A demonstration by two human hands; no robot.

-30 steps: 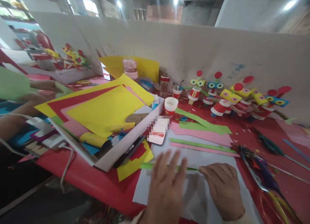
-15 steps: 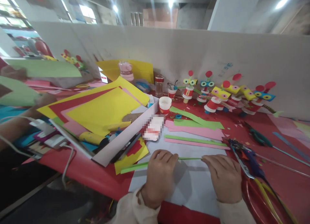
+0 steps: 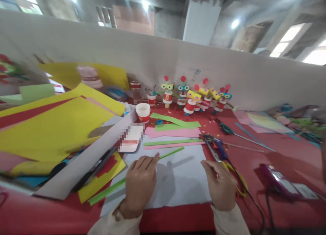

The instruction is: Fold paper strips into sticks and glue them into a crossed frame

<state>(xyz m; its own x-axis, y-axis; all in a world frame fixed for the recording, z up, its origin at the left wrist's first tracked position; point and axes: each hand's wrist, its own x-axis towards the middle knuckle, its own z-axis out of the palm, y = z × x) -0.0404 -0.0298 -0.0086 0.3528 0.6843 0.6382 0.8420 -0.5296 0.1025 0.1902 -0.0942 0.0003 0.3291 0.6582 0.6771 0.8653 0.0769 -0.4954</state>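
Note:
My left hand [image 3: 141, 182] is closed on a narrow green paper strip [image 3: 171, 153]. One end rises free to the right of my fingers, and the other slants down to the lower left. Beneath it lies a white sheet [image 3: 187, 189]. My right hand [image 3: 221, 184] is apart from the strip, near the sheet's right edge, with thumb and fingertips drawn together. Nothing shows between them. A green strip [image 3: 173, 142] and a pink strip [image 3: 174, 146] lie side by side above my hands. Scissors with yellow and red handles [image 3: 241, 184] are partly hidden behind my right hand.
Paper-cup figures [image 3: 189, 106] stand along the partition [image 3: 152, 58]. A white-and-red cup [image 3: 143, 113] sits beside a tray wall [image 3: 94, 153] and yellow sheets [image 3: 56, 130]. Pliers [image 3: 225, 128], a glue gun [image 3: 219, 145] and a purple device [image 3: 276, 179] lie to the right.
My right hand has let go of the green strip, whose right end now points up freely. The view has swung right, showing the purple device and more of the table.

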